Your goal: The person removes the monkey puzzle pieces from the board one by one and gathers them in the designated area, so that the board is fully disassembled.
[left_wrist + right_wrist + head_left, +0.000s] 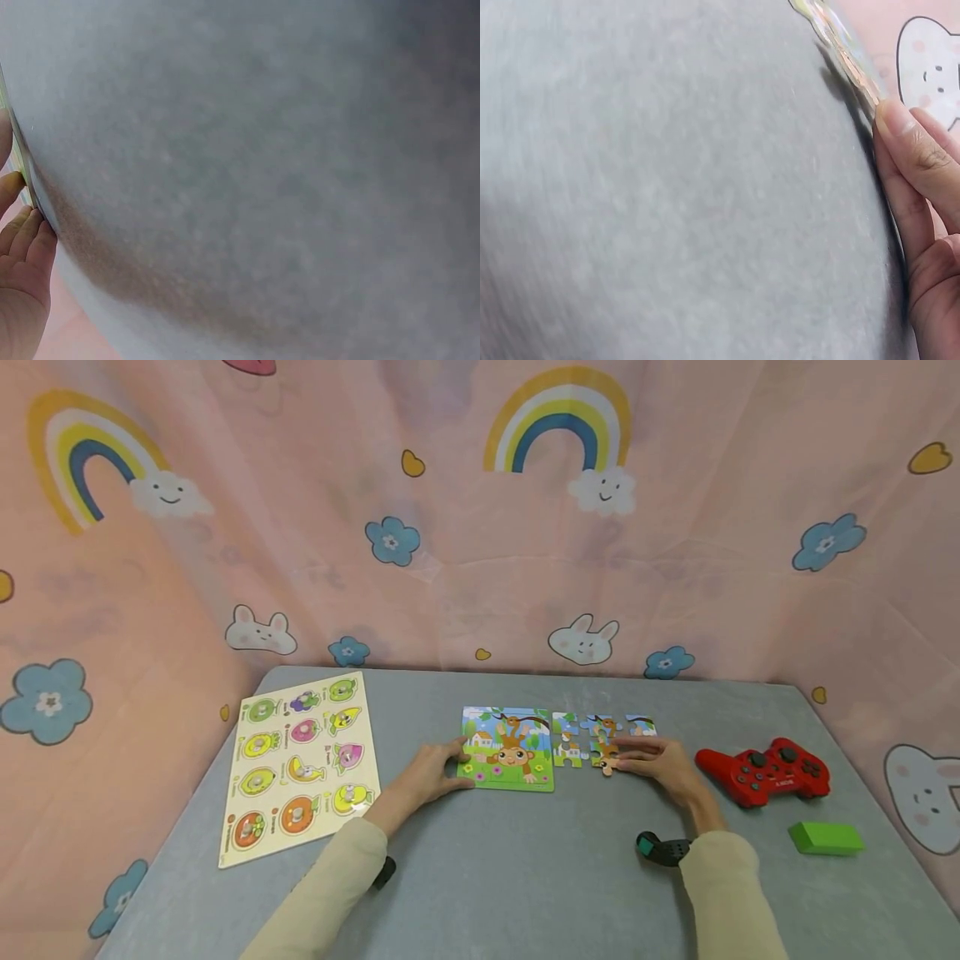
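Head view: the right hand [663, 767] pinches a puzzle piece [604, 753] by its edge, thumb against fingers, and the right wrist camera shows a shadow beneath it, so I'd judge it a little raised or tilted off the table [510, 877]. Whether it touches the neighbouring pieces [567, 752] I cannot tell from where I stand. Those lie beside it and just beyond, on the right of the monkey board [508, 768].

At that board's left edge sits the left hand [431, 772], thumb and fingers spread apart, their tips resting along the side.

What might go wrong? With so little of the piece between the fingertips, it could slip or twist. A tab pressed down out of line would likely ride up over its neighbour, and a push sideways could shove the others (they look light) out of place. Pressure from the left hand could slide the board into them too.

Farther out, the fruit board [283, 753] lies on the left, well apart; the red controller [765, 770] and green block [825, 838] lie on the right, out of harm's way.
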`<action>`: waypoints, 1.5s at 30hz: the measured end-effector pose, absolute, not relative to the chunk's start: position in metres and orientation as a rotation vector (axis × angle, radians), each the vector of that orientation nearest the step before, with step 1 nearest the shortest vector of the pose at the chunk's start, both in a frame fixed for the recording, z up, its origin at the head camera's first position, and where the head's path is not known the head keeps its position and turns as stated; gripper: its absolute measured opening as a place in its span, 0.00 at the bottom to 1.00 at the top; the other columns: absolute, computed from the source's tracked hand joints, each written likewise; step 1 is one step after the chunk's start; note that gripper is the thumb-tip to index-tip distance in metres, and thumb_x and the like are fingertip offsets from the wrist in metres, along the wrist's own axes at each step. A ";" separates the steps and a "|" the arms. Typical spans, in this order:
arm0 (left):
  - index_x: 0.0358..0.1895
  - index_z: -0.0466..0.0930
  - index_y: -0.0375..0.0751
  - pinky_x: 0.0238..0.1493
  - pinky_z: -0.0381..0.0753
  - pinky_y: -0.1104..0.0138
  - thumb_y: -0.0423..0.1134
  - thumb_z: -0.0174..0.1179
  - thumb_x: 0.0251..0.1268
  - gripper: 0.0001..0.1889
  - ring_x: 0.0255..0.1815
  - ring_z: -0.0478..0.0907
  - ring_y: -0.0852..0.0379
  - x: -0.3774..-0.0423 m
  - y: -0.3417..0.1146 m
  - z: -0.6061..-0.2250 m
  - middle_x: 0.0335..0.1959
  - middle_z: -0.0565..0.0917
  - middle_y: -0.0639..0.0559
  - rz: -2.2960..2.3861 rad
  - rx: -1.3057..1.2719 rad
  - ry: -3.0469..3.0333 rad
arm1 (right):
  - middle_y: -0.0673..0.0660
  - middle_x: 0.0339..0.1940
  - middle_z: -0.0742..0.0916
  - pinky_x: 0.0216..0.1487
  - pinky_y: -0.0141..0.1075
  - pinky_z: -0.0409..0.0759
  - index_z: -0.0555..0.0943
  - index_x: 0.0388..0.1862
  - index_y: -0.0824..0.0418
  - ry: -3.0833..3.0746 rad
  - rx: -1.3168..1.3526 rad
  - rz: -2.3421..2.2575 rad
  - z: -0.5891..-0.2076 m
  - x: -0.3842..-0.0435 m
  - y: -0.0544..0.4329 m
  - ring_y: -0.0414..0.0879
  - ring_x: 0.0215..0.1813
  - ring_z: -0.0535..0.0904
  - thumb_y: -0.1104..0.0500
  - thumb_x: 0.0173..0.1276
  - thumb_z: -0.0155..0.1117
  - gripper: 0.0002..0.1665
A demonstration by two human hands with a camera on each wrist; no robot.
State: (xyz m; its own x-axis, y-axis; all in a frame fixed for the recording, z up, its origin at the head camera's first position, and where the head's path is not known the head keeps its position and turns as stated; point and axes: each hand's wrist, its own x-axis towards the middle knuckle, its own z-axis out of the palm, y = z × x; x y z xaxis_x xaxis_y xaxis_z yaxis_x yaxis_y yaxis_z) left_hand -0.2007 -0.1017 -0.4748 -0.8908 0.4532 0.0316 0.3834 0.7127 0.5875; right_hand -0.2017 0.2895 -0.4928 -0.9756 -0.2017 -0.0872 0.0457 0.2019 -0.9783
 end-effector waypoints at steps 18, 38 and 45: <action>0.49 0.82 0.35 0.65 0.68 0.54 0.42 0.71 0.54 0.21 0.65 0.69 0.41 -0.200 -0.100 -0.475 0.66 0.71 0.40 0.905 0.700 2.795 | 0.68 0.46 0.85 0.42 0.24 0.79 0.78 0.54 0.76 2.459 -0.198 -1.620 -0.484 -0.207 0.294 0.36 0.37 0.82 0.66 0.57 0.72 0.26; 0.49 0.82 0.34 0.65 0.67 0.55 0.42 0.72 0.53 0.22 0.66 0.68 0.41 -0.201 -0.101 -0.475 0.66 0.71 0.40 0.912 0.692 2.795 | 0.64 0.41 0.85 0.43 0.20 0.73 0.79 0.55 0.73 2.524 -0.193 -1.537 -0.483 -0.207 0.292 0.36 0.37 0.79 0.60 0.57 0.74 0.29; 0.51 0.81 0.34 0.65 0.67 0.55 0.42 0.71 0.54 0.23 0.65 0.69 0.42 -0.202 -0.102 -0.475 0.65 0.72 0.40 0.889 0.706 2.800 | 0.65 0.47 0.84 0.46 0.19 0.73 0.77 0.58 0.72 2.486 -0.148 -1.632 -0.485 -0.201 0.291 0.36 0.41 0.80 0.58 0.59 0.73 0.31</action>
State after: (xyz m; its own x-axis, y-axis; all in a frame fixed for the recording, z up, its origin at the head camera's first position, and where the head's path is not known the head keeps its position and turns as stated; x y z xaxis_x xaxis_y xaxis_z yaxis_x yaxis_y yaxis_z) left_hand -0.2022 -0.1017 -0.4753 -0.8838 0.4671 0.0259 0.3964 0.7184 0.5716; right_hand -0.2009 0.2906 -0.4851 -0.9817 -0.1721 -0.0819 0.0067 0.3981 -0.9173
